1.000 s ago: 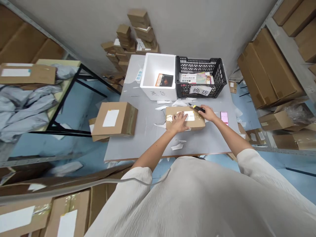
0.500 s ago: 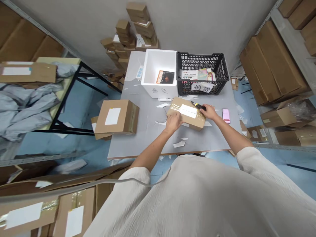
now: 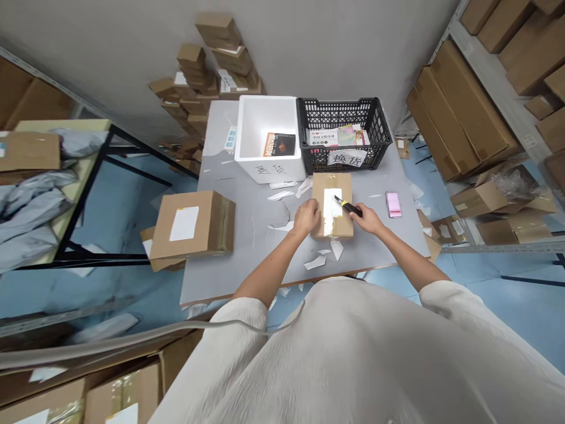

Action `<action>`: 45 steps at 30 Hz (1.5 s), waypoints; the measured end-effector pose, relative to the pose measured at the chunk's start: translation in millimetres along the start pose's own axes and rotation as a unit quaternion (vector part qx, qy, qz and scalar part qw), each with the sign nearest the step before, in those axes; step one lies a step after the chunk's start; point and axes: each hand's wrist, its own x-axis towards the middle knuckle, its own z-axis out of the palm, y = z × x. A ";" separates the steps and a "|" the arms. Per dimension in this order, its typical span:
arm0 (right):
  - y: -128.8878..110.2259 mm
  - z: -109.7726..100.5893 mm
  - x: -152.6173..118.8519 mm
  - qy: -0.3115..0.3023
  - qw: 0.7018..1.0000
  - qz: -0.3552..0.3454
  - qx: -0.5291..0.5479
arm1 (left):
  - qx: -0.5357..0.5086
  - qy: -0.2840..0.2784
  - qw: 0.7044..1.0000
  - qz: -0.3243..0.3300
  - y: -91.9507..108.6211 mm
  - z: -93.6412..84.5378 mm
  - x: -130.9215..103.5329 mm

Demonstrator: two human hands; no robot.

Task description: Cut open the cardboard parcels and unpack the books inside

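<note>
Brown box (image 3: 345, 192), long axis forward; right hand (image 3: 367, 219) round cutter (image 3: 350, 206), left hand (image 3: 306, 216), grip unclear

Beyond carton (image 3: 345, 184), way barred by black crate (image 3: 318, 163), white foam box (image 3: 289, 169) alongside; gap probably slim, hard to judge. Left: open tabletop (image 3: 251, 238) between left hand (image 3: 308, 217) and big box (image 3: 203, 227), paper scraps (image 3: 315, 262) nearer the hand. Right: narrow strip between right hand (image 3: 368, 220) and phone (image 3: 394, 204). Cutter (image 3: 351, 208) over carton top.

A bin (image 3: 273, 171) stands left of a crate (image 3: 385, 138) along the desk's (image 3: 251, 224) far edge, a parcel (image 3: 329, 208) before the crate, a carton (image 3: 202, 231) at the left edge, a phone (image 3: 394, 205) near the right.
</note>
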 end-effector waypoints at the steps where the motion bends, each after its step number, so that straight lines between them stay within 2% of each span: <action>1: 0.5 0.9 -0.5 -0.001 1.000 0.002 0.012 | 0.006 0.000 1.000 0.001 1.9 -0.6 0.3; 4: 5.3 -2.1 5.7 0.009 0.999 0.004 0.037 | 0.030 0.011 0.999 0.003 11.6 -1.1 0.7; 7: 12.1 -10.6 22.6 0.038 0.998 0.005 0.041 | 0.040 0.013 0.999 0.003 31.5 3.6 1.2; 11: 18.0 -21.2 57.9 0.065 0.997 -0.011 0.043 | 0.028 -0.021 0.999 0.039 68.4 20.2 1.9; 15: 18.3 -25.5 95.0 0.064 0.997 -0.004 0.029 | 0.046 -0.031 0.998 0.004 97.2 39.4 0.1; 18: 17.7 -25.9 114.7 0.050 0.998 0.001 0.024 | 0.074 -0.052 0.996 -0.008 106.4 46.6 -1.7; 22: 20.0 -25.3 125.3 0.042 0.999 0.000 0.022 | 0.092 -0.081 0.992 0.012 102.7 44.6 0.0; 27: 32.8 -27.3 111.3 0.063 0.997 0.028 0.019 | 0.098 -0.120 0.984 0.084 77.5 34.4 8.9; 32: 53.0 -31.9 72.6 0.092 0.990 0.082 0.072 | 0.117 -0.164 0.965 0.170 50.6 22.9 23.1; 35: 60.7 -31.1 48.6 0.095 0.980 0.109 0.140 | 0.115 -0.157 0.961 0.197 44.7 17.8 28.8; 39: 63.5 -30.8 23.9 0.078 0.964 0.134 0.214 | 0.094 -0.111 0.971 0.190 54.4 18.3 27.8; 45: 71.2 -48.9 0.2 -0.066 0.945 0.117 0.297 | 0.107 -0.089 0.969 0.203 90.1 36.0 15.4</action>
